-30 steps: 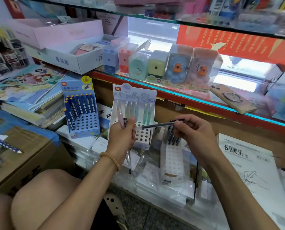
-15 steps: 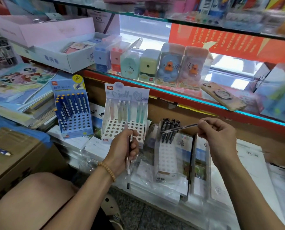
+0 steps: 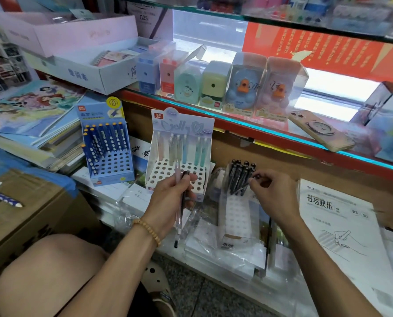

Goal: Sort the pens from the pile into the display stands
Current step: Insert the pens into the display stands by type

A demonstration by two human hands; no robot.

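My left hand (image 3: 168, 197) grips two pens upright, a pale pink one (image 3: 178, 202) and a black one (image 3: 183, 197), just in front of the white stand of pastel pens (image 3: 179, 161). My right hand (image 3: 273, 193) pinches a black pen (image 3: 241, 188) by its top, its tip down among the black pens (image 3: 240, 177) in the flat white stand (image 3: 236, 216). A blue stand (image 3: 106, 145) with dotted blue pencils stands at the left.
A glass shelf above carries boxed sharpeners (image 3: 213, 83) and a phone (image 3: 319, 131). Wrapped notebooks (image 3: 213, 243) lie under the stands, a writing workbook (image 3: 342, 225) at right. Cardboard box (image 3: 26, 216) with a loose dotted pencil (image 3: 5, 199) at left; my knee (image 3: 49, 275) is below.
My right hand has brought the black pen from level in the air down into the black pens' stand. The left hand stays put with its two pens.
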